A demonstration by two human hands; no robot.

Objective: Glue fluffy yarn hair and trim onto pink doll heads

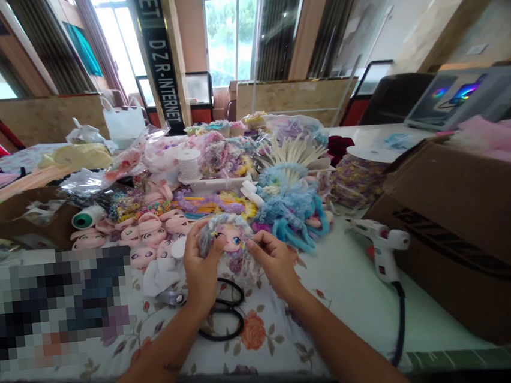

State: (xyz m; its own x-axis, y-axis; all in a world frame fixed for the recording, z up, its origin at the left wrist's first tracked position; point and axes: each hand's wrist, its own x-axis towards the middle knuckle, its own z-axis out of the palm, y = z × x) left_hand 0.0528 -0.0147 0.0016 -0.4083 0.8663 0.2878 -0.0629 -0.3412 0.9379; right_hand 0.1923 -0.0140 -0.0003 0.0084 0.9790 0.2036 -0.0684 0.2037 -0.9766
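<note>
A doll head (232,239) with a painted face and fluffy pale blue and lilac yarn hair is held up over the table. My left hand (203,263) wraps round its left side, thumb on the face. With thumb and fingers pinched together, my right hand (271,257) touches the hair at the right of the face; whether a small piece is between the fingertips I cannot tell. Below, black-handled scissors (227,332) lie on the floral cloth (271,349), their blades pointing left. Several pink doll heads (153,228) lie just beyond my left hand.
A white hot glue gun (382,242) rests at the right beside a large cardboard box (463,238). Blue yarn (286,203), a white spool (188,163) and bagged trims crowd the back. A thread cone (88,216) stands near an open carton (28,222) at left.
</note>
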